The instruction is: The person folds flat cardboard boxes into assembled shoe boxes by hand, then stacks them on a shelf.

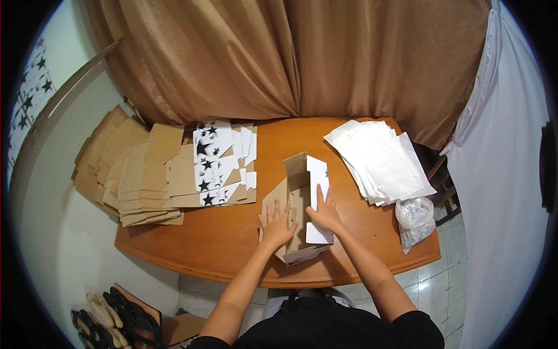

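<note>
A partly folded cardboard box (299, 200), plain brown inside with a white outer face, stands on the table in front of me. Spread fingers of my left hand (278, 227) lie flat on its brown left panel. On the right side, my right hand (325, 212) presses on the white flap (317, 171), its fingers stretched out and the thumb apart toward the box's inside. Raised brown panels show at the box's far and near ends. The underside of the box is hidden.
Stacked flat cardboard pieces (142, 174) cover the table's left side, some white with black stars (204, 166). White sheets (378, 160) and a clear plastic bag (415, 221) lie at the right. Brown curtains (279, 58) hang behind the wooden table (192, 247); shoes (116, 317) stand lower left.
</note>
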Motion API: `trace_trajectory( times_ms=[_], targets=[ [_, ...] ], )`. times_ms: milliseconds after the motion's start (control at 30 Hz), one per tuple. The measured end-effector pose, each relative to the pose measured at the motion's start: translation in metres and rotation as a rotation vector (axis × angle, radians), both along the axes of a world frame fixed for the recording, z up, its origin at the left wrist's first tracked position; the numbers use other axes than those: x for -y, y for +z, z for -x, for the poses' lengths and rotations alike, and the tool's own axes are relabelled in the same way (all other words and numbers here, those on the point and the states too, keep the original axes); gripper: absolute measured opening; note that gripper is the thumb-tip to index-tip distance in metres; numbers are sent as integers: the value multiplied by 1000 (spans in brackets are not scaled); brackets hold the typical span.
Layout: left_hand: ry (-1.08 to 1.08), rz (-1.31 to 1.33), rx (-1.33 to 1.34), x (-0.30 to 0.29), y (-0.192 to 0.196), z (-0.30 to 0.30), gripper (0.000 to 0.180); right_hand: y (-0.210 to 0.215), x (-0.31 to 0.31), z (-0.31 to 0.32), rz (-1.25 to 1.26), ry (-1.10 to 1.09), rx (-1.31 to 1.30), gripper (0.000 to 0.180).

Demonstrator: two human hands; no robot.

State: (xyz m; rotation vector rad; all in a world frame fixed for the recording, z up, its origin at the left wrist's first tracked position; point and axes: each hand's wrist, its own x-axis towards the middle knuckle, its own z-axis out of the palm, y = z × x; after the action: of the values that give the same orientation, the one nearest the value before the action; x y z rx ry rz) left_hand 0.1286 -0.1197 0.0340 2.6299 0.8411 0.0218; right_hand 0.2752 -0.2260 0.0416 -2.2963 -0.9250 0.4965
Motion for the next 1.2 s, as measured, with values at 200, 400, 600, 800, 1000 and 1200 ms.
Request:
trace_trajectory(
  times_ms=[200,400,600,800,1000,1200],
  targets=[
    [80,116,-5,-31,-10,-51,76,7,4,6,27,41,19,89],
    [54,40,12,-59,-8,-86,78,14,7,16,158,44,19,91],
    [52,-42,-197,-69,19,-108,89,23,4,39,268,25,30,89],
    [129,-23,-118,-75,5,-113,94,11,9,51,268,-4,135,84],
    [51,0,146,-78,-22,-80,81,4,5,54,199,-16,284,79],
    [-300,272,564,-38,-13,1,43,5,16,51,118,-38,254,73]
  ],
)
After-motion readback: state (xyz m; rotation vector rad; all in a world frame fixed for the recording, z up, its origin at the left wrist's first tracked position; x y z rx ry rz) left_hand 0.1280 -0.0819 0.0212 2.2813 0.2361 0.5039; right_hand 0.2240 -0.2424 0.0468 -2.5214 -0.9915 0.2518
